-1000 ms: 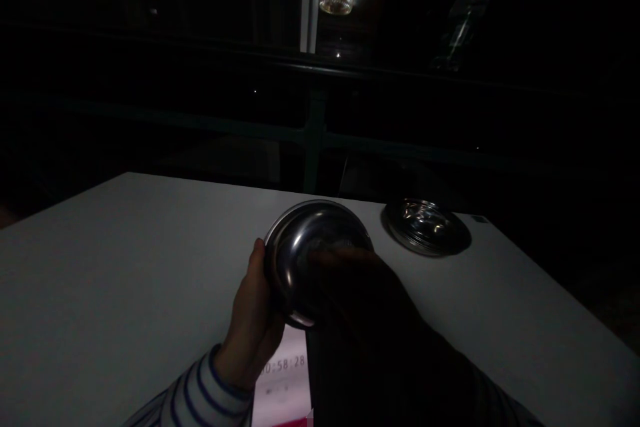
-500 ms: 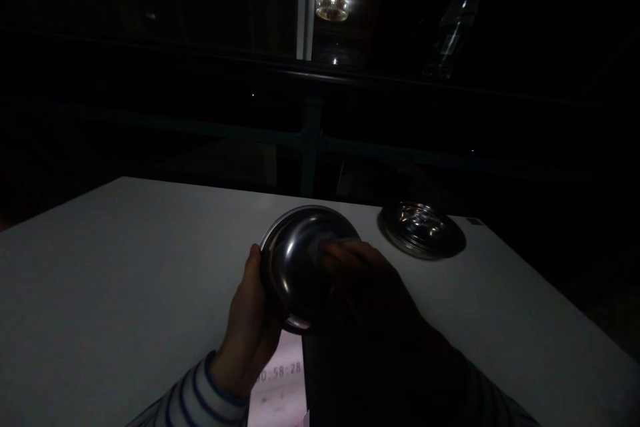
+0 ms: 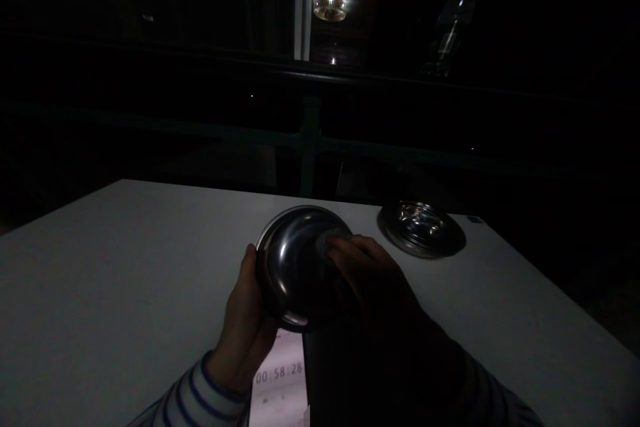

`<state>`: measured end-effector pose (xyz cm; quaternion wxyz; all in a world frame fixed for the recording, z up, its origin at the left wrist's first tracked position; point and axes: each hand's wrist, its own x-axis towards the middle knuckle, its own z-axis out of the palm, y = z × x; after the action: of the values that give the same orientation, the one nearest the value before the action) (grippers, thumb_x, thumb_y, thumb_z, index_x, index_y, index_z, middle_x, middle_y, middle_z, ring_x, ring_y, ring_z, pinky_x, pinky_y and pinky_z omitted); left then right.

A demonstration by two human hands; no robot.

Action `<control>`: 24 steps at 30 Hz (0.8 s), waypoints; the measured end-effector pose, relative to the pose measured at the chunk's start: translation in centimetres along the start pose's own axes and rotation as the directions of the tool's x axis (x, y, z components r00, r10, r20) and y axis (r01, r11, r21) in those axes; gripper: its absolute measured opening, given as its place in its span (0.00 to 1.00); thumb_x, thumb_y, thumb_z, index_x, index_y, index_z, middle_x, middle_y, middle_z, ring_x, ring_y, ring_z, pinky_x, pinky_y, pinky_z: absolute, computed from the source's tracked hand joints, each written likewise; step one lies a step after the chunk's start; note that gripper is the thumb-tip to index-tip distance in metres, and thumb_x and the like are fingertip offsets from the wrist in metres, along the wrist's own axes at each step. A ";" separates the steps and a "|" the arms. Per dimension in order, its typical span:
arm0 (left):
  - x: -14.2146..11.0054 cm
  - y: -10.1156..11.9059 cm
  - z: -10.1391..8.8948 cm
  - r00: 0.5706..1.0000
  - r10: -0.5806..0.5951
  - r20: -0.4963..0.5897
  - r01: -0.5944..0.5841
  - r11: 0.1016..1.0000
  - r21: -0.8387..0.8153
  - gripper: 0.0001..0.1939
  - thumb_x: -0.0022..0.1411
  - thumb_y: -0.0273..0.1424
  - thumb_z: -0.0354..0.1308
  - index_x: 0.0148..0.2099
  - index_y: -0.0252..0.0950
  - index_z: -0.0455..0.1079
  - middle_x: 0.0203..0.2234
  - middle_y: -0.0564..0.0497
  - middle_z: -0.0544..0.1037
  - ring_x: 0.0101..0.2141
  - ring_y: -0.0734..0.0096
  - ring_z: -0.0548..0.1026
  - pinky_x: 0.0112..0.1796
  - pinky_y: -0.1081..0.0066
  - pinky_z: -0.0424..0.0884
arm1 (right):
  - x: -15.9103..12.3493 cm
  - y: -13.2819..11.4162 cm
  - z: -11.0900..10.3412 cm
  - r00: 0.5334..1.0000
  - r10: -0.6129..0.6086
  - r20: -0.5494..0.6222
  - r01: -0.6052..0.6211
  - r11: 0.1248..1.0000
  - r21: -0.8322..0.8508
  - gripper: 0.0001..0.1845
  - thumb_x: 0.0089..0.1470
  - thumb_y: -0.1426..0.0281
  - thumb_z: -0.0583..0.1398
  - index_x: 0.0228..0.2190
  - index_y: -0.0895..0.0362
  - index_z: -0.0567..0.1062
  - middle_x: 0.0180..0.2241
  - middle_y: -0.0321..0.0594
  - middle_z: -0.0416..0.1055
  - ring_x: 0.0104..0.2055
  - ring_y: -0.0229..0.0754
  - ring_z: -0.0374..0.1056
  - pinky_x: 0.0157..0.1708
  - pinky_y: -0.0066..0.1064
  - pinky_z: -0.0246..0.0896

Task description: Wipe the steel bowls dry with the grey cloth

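Observation:
A shiny metal bowl (image 3: 295,267) is tilted above the table, its rounded outside turned toward me. My left hand (image 3: 245,320) grips its left rim, thumb along the edge and fingers hidden behind. Against the bowl's right side, my right hand (image 3: 370,273) presses a small greyish pad or cloth (image 3: 330,239), pinched under its fingertips; the dim light hides its exact kind. Below the bowl lies a lit phone (image 3: 279,380) showing a timer, partly covered by my left hand and the bowl.
Stacked metal bowls (image 3: 423,230) stand at the back right of the white table (image 3: 125,267). Behind its far edge are dark railings (image 3: 310,127) and a window frame (image 3: 303,7). A clear plastic bottle (image 3: 453,23) stands at upper right.
My right hand has shifted slightly over the bowl's right side with the pad. The bowl and left hand have moved a little left in view. More of the phone's timer shows.

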<state>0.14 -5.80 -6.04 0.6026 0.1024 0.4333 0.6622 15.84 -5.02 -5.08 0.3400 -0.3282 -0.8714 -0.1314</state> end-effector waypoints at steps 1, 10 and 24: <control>0.0 0.0 0.0 1.000 -0.011 0.015 0.011 1.000 0.005 0.14 0.60 0.36 0.50 0.34 0.32 0.72 0.22 0.49 0.77 0.23 0.71 0.74 0.30 0.70 0.74 | -0.2 -0.2 0.2 1.000 -0.017 -0.014 0.017 1.000 -0.003 0.17 0.55 0.71 0.50 0.45 0.63 0.67 0.46 0.45 0.69 0.44 0.45 0.62 0.40 0.38 0.64; 0.0 0.0 -0.3 0.999 -0.022 0.044 0.022 1.000 0.001 0.12 0.60 0.34 0.51 0.34 0.32 0.71 0.22 0.50 0.76 0.22 0.72 0.74 0.26 0.71 0.73 | -1.2 -1.7 1.2 0.988 -0.142 -0.063 0.140 0.989 -0.039 0.16 0.57 0.67 0.52 0.46 0.58 0.67 0.45 0.40 0.70 0.49 0.43 0.63 0.44 0.38 0.63; 1.0 1.6 -0.5 0.997 0.073 -0.020 -0.075 0.988 -0.138 0.13 0.59 0.37 0.50 0.39 0.37 0.72 0.31 0.49 0.78 0.37 0.64 0.75 0.34 0.70 0.73 | 0.0 -0.6 -0.9 0.996 -0.060 0.073 0.062 0.998 -0.032 0.10 0.55 0.74 0.51 0.35 0.58 0.71 0.36 0.40 0.73 0.34 0.42 0.66 0.29 0.33 0.62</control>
<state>-1.58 -4.97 -5.68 0.5800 0.0713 0.3865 0.7135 15.84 -5.86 -4.44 0.2986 -0.3117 -0.8904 -0.1446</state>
